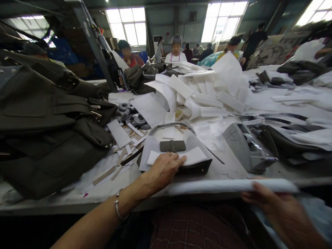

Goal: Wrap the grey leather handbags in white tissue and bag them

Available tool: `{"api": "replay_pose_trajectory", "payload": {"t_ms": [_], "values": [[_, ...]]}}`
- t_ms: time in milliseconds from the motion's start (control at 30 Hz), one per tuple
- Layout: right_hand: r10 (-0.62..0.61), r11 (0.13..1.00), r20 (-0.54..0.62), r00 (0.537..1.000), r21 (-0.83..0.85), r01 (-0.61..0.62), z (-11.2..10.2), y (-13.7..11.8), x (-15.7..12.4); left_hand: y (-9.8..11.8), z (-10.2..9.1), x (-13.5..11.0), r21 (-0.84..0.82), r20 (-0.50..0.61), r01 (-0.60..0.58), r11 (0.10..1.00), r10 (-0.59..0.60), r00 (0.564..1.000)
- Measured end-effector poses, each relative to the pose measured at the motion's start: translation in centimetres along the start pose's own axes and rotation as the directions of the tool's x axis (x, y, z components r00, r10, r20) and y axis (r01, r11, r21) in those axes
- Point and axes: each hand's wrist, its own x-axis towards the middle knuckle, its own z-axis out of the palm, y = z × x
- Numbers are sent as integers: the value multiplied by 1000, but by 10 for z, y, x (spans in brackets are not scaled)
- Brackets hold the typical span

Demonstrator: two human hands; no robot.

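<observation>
We're likely padding the dark leather handbag (192, 169): left hand (165, 168) flat atop, right hand (276, 205) grasping a white foam-like roll (212, 186) before it, needing alignment.

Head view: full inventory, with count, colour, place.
Table: one, whitish, across view
Handbag: one, dark, table's near edge
Padding strip: one, white, on handbag
Tab: one, olive-grey, on handbag
Rolled sheet: one, white, front right
Tape dispenser: one, grey, right of handbag
Bags: several, dark, left and right
Sheets: many, white, heaped mid-table
Scraps: many, brown and white, left of handbag
Wrapped coils: several, grey, behind scraps
Co-workers: several, mixed clothing, beyond table
Windows: several, white, back wall
Bracelet: one, silver, left wrist
Left hand: one, on padding strip
Right hand: one, on rolled sheet
</observation>
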Motion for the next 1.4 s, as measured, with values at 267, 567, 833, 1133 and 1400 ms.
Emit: {"api": "replay_pose_trajectory", "payload": {"t_ms": [267,567,833,1133,1400], "values": [[146,934,324,935,267,-238,126,38,-22,1,-28,13,111,93,-84,990,74,993],[223,878,464,857,288,-384,139,44,-32,29,3,6,238,-72,69,969,-53,996],[400,809,417,817,258,-528,127,41,-26,23,54,-8,204,-374,130,970,-45,926],[567,738,447,691,96,-668,90,24,-21,20,76,-14,165,-509,117,979,-17,861],[462,667,476,748,369,-647,121,46,-21,12,57,-13,70,-434,135,988,-92,896]]}}
